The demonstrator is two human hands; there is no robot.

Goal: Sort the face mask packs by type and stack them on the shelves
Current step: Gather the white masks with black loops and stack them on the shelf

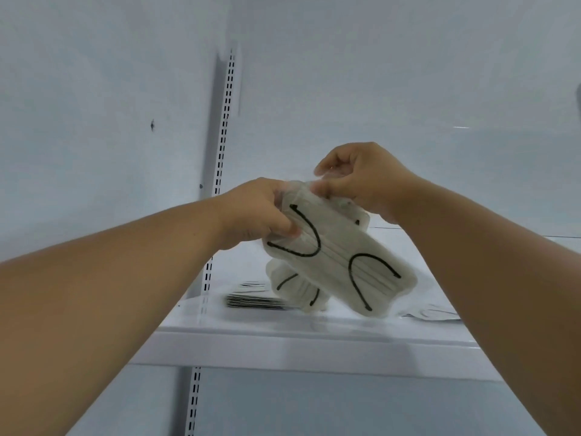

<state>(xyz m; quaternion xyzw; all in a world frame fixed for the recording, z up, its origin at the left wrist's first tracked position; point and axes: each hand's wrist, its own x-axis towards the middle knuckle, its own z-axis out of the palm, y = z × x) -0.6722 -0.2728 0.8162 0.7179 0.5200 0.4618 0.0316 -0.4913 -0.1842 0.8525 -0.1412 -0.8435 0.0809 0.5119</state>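
mask pack (342, 253) held above the shelf (314, 344), left hand (261, 212) at its left end, right hand (358, 180) at its far top, second pack (295, 286) beneath, flat stack (251, 300) on shelf to the left

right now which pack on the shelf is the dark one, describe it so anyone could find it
Find the white shelf below the hands. At its left, by the slotted upright, lies a flat dark stack, unlike the pale packs with black loops beside it.
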